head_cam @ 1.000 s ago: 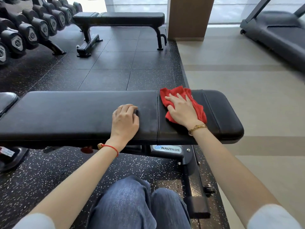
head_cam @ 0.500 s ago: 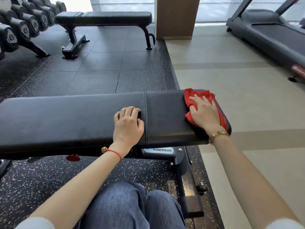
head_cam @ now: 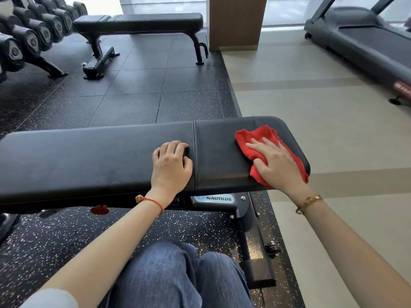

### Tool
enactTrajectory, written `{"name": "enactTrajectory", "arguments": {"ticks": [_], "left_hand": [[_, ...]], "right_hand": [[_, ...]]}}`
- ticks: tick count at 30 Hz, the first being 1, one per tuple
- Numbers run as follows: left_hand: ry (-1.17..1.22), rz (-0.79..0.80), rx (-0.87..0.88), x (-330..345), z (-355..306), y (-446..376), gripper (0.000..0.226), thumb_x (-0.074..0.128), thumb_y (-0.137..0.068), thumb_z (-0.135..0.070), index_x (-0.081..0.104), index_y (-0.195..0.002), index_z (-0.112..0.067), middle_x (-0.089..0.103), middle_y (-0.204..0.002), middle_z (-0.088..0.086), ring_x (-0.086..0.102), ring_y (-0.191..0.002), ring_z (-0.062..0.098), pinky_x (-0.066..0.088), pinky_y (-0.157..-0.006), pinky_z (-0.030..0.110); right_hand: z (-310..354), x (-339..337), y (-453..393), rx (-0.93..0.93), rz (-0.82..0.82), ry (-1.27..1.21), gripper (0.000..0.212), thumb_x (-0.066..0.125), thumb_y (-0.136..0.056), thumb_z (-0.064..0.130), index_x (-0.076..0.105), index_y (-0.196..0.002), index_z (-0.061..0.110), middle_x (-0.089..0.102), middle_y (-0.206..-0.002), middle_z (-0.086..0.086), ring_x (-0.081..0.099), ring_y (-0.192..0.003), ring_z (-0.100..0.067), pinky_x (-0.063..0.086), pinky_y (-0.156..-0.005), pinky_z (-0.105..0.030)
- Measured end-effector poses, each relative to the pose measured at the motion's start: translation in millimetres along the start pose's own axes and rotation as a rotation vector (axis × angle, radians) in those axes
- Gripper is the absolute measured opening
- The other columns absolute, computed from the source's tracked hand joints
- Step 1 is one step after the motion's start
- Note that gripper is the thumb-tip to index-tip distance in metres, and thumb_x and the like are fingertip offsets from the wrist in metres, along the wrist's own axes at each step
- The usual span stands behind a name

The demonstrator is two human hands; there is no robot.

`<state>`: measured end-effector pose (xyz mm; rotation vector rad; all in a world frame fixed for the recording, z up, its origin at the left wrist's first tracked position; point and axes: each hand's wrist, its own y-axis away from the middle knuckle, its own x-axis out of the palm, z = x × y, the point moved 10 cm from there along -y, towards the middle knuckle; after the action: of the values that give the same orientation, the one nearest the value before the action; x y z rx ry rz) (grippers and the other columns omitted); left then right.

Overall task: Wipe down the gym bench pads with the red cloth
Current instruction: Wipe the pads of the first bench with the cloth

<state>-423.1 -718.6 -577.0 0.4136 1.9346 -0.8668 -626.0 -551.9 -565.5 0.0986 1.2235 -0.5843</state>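
Since half a second ago our right hand [head_cam: 278,162] has drawn the red cloth [head_cam: 265,142] back from the seat pad [head_cam: 222,152] end, fingers flat. Our left hand [head_cam: 171,164] rests curled beside the seam, holding nothing. Beyond us stand another bench [head_cam: 142,22], dumbbells [head_cam: 29,38] and a treadmill [head_cam: 367,41], cut off by the frame's edge.

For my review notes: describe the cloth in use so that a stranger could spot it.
Start at the near black bench. On its short right-end pad lies the red cloth, flat under the right hand. Nothing else on the bench is red fabric.
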Motion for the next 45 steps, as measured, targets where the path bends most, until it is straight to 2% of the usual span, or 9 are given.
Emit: {"name": "enactTrajectory", "arguments": {"ticks": [5, 10, 16, 19, 22, 25, 29, 36, 45], "left_hand": [[-0.019, 0.009, -0.009, 2, 0, 1, 0.034, 0.05, -0.09, -0.02, 0.059, -0.123, -0.017, 0.059, -0.127, 0.004, 0.049, -0.123, 0.026, 0.035, -0.111, 0.049], [-0.028, 0.0, -0.005, 1, -3, 0, 0.032, 0.051, -0.089, -0.017, 0.059, -0.12, -0.015, 0.059, -0.125, 0.005, 0.049, -0.122, 0.027, 0.034, -0.11, 0.047], [-0.036, -0.006, -0.005, 2, -3, -1, 0.031, 0.05, -0.088, -0.018, 0.058, -0.118, -0.017, 0.058, -0.124, 0.003, 0.049, -0.12, 0.026, 0.033, -0.108, 0.045], [-0.032, -0.012, -0.01, 1, -2, -1, 0.03, 0.05, -0.087, -0.02, 0.058, -0.116, -0.018, 0.059, -0.122, 0.002, 0.049, -0.119, 0.026, 0.034, -0.106, 0.044], [-0.02, -0.018, -0.006, 0, -1, -1, 0.031, 0.05, -0.087, -0.021, 0.059, -0.116, -0.019, 0.059, -0.123, 0.002, 0.05, -0.119, 0.025, 0.035, -0.106, 0.045], [-0.003, -0.012, 0.002, 0, -1, 0, 0.031, 0.05, -0.089, -0.022, 0.059, -0.118, -0.019, 0.059, -0.124, 0.002, 0.05, -0.121, 0.025, 0.034, -0.108, 0.045], [-0.006, -0.013, 0.015, 1, -1, 1, 0.032, 0.051, -0.09, -0.02, 0.059, -0.121, -0.018, 0.059, -0.126, 0.002, 0.05, -0.122, 0.025, 0.034, -0.11, 0.045], [-0.014, 0.008, -0.007, 1, -3, 1, 0.032, 0.05, -0.09, -0.02, 0.058, -0.121, -0.017, 0.058, -0.126, 0.003, 0.048, -0.123, 0.026, 0.032, -0.111, 0.044], [0.105, -0.017, -0.04, -7, 2, 2, 0.031, 0.054, -0.089, -0.016, 0.065, -0.119, -0.015, 0.063, -0.127, 0.004, 0.052, -0.124, 0.024, 0.032, -0.114, 0.045]], "right_hand": [[-43, -9, -14, 0.207, -0.079, 0.026, 0.044, 0.047, -0.092, 0.023, 0.054, -0.135, 0.029, 0.044, -0.15, 0.007, 0.033, -0.143, -0.02, 0.013, -0.121, -0.041], [-59, -2, -62, 0.376, -0.039, 0.029, 0.047, 0.037, -0.095, 0.029, 0.047, -0.141, 0.028, 0.036, -0.155, 0.004, 0.023, -0.146, -0.023, 0.004, -0.122, -0.042], [15, 28, -82, 0.134, 0.08, 0.02, 0.044, 0.041, -0.096, 0.027, 0.049, -0.139, 0.029, 0.039, -0.154, 0.003, 0.028, -0.144, -0.02, 0.004, -0.12, -0.039], [60, 38, -61, -0.028, 0.099, -0.012, 0.044, 0.045, -0.094, 0.027, 0.051, -0.138, 0.03, 0.042, -0.151, 0.006, 0.031, -0.144, -0.017, -0.001, -0.116, -0.032], [81, 40, -27, -0.149, 0.128, -0.044, 0.047, 0.045, -0.093, 0.029, 0.05, -0.139, 0.031, 0.042, -0.15, 0.009, 0.029, -0.145, -0.014, 0.002, -0.121, -0.034], [60, 25, 1, -0.133, 0.09, -0.025, 0.051, 0.041, -0.087, 0.033, 0.051, -0.137, 0.032, 0.043, -0.149, 0.012, 0.029, -0.144, -0.012, 0.01, -0.122, -0.037], [1, -3, 7, 0.048, -0.04, 0.027, 0.048, 0.044, -0.087, 0.029, 0.056, -0.133, 0.03, 0.047, -0.147, 0.01, 0.035, -0.142, -0.017, 0.015, -0.121, -0.04], [-34, 6, -63, 0.291, 0.012, 0.01, 0.046, 0.038, -0.096, 0.027, 0.048, -0.141, 0.028, 0.037, -0.155, 0.003, 0.025, -0.146, -0.023, 0.006, -0.122, -0.042], [88, 43, -49, -0.103, 0.123, -0.055, 0.043, 0.046, -0.094, 0.025, 0.052, -0.137, 0.029, 0.043, -0.15, 0.006, 0.029, -0.145, -0.017, 0.001, -0.119, -0.034]]}}
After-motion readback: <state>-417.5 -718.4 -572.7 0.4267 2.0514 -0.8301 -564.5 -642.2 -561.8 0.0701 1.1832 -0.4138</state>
